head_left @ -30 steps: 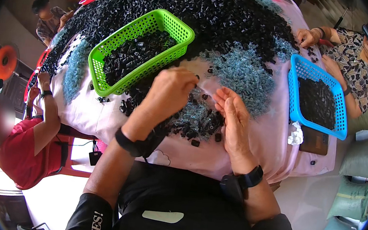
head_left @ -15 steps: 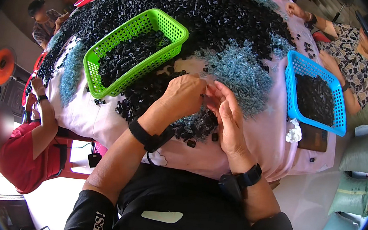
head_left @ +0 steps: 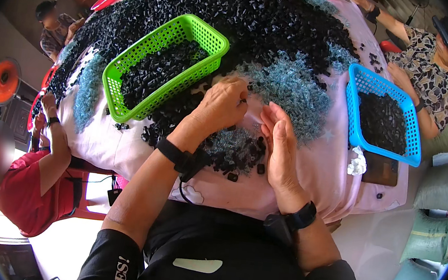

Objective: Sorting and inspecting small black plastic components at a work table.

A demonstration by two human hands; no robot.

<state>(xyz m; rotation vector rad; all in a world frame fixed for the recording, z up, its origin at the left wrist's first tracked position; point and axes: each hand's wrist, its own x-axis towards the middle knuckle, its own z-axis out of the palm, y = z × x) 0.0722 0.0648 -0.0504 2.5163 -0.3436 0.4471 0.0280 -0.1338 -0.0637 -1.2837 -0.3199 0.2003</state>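
Observation:
My left hand (head_left: 224, 102) is closed over the pile, its fingers curled in. A dark spot shows at its fingertips, but what they hold, if anything, is too small to make out. Close to its right, my right hand (head_left: 282, 149) is raised with fingers stretched out and nothing visible in it. Below and between the hands lies a small heap of clear bluish pieces (head_left: 229, 143) mixed with small black plastic parts (head_left: 243, 163). A green perforated basket (head_left: 142, 109), part filled with black parts, stands beyond my left hand.
A large mound of black parts (head_left: 282, 16) covers the far table. Clear bluish pieces (head_left: 295, 93) lie beyond my right hand. A blue basket (head_left: 414, 142) holding black parts and a crumpled white tissue (head_left: 358, 162) are at right. Other people sit around the pink-covered table (head_left: 319, 178).
My left hand has moved slightly up and away from my right, so the two are apart. My right hand's fingers have straightened. The co-worker at far right has reached farther away.

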